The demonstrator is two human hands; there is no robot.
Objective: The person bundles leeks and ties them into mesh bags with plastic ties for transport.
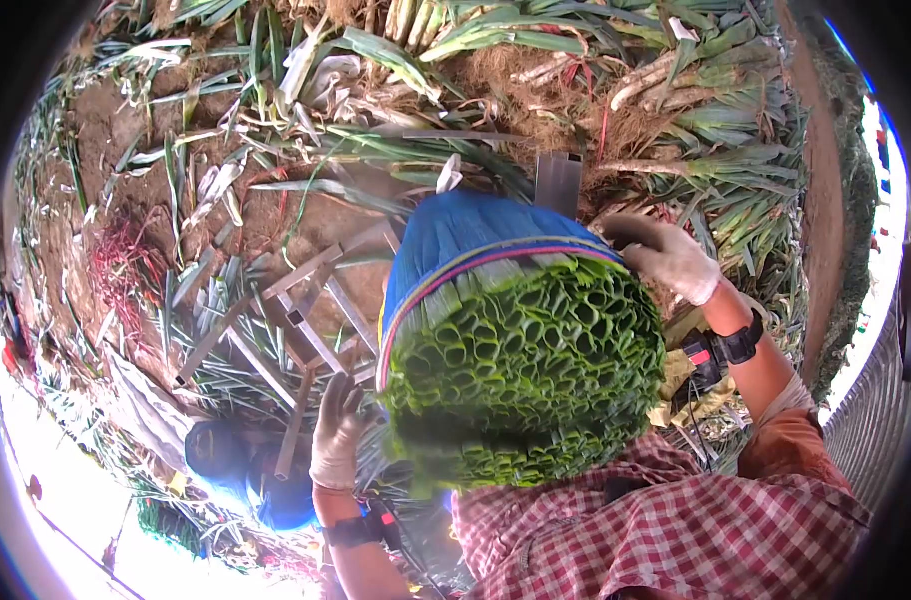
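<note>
A thick bundle of leeks (526,350) stands upright before my chest, its cut green tube ends facing me. Around its far side is a blue wrap (481,225), edged by a pink and pale band (496,250). My right hand (676,262), in a white glove, is at the right edge of the wrap; its fingers are bent, with a gap between them and the thumb. On the left, my gloved left hand (338,430) is beside the bundle, fingers stretched out and holding nothing. The underside of the bundle is hidden.
Metal frame bars (316,315) stand left of the bundle, and a square metal post (559,185) rises behind it. Loose leeks (726,150) lie in piles on the soil. Red twine (126,265) lies at left, near a blue object (216,450) at lower left.
</note>
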